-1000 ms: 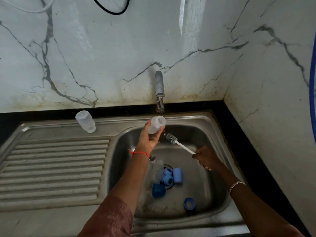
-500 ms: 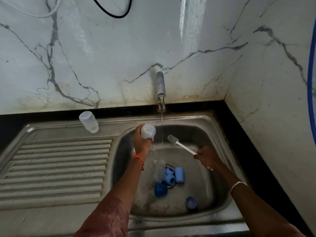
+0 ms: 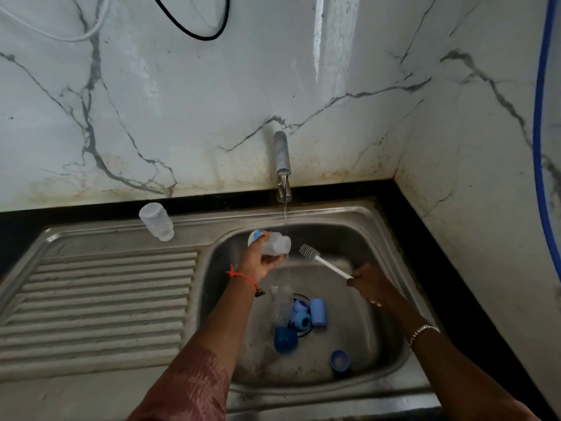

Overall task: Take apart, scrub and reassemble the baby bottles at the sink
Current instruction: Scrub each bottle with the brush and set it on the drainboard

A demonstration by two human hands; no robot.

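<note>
Left hand [image 3: 258, 264] holds clear bottle [image 3: 274, 246], fingers wrapped round its body. A second ago I saw it raised at tap [image 3: 282, 165]. Now lower, tipped sideways, mouth just beside running stream [image 3: 285, 220].

Right hand [image 3: 370, 284] unchanged, fingers closed round handle end of brush [image 3: 326, 265], bristles near bottle mouth, not inside.

My read: rinsing, scrub of this bottle next.

Second bottle [image 3: 156, 221] mouth-down on sink ledge [image 3: 212, 226]. Blue caps and rings [image 3: 303, 317] loose in basin [image 3: 364, 314]; reassembly not begun.
</note>
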